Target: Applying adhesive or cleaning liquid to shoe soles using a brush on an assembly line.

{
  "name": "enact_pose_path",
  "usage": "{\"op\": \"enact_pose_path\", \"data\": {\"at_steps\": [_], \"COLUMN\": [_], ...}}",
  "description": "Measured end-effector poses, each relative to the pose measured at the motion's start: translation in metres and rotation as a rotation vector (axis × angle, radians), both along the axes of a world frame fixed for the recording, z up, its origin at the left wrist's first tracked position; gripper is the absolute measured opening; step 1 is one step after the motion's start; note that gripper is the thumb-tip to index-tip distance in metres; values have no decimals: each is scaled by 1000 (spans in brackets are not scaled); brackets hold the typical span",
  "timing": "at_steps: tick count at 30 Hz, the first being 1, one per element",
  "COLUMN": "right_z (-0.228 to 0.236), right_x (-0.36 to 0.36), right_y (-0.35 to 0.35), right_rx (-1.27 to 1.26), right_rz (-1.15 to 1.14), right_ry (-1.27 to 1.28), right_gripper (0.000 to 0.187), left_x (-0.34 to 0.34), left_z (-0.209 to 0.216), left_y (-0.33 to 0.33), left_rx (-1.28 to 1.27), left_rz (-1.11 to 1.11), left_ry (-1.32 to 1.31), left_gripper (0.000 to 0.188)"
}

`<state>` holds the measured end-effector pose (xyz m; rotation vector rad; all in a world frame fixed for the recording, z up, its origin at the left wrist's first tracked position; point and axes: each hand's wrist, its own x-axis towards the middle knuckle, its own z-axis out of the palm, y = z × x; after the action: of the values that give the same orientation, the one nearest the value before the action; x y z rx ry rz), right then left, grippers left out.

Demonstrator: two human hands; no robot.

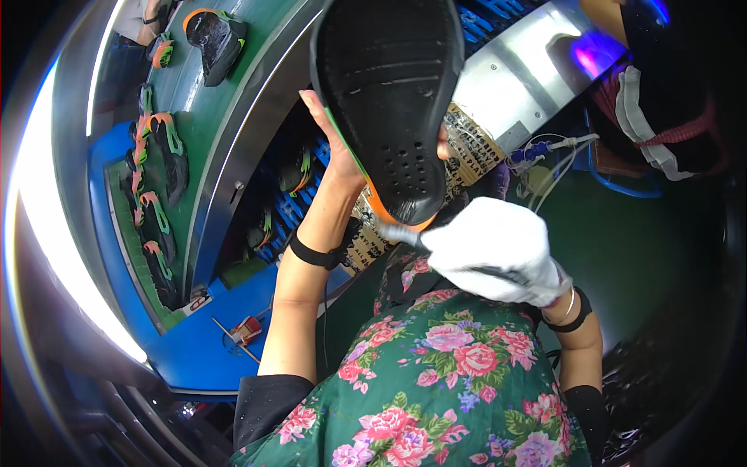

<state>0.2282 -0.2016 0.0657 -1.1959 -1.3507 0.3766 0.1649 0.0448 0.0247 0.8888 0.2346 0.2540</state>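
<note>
The left hand (341,156) holds the black sole (393,86) from behind.

Got a black shoe sole (389,86) held up in the left hand (340,152), dished face toward the camera, wide end cut off up top, narrow end down and dotted with small holes. Has shallow lines across the broad part, green and orange along the edge, kinda shiny near the heel. Also seeing a blurry greyish tool (401,234) in the white-gloved right hand (490,249), just beside the orange bit.
</note>
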Motion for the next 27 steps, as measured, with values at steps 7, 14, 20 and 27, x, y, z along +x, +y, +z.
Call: {"op": "enact_pose_path", "data": {"at_steps": [7, 14, 20, 27], "right_z": [-6, 1, 2, 4], "right_x": [0, 8, 15, 24], "right_y": [4, 10, 16, 27], "right_rx": [-17, -64, -63, -74], "right_rz": [-103, 2, 263, 346], "right_ry": [-205, -317, -199, -293], "right_gripper": [30, 34, 34, 31], "left_x": [-1, -5, -10, 0], "left_z": [15, 13, 6, 13], "left_y": [-1, -1, 6, 5], "left_rx": [-175, -25, 88, 224], "left_rz": [-334, -428, -391, -507], "left_ry": [-122, 213, 273, 383], "left_gripper": [139, 132, 93, 87]}}
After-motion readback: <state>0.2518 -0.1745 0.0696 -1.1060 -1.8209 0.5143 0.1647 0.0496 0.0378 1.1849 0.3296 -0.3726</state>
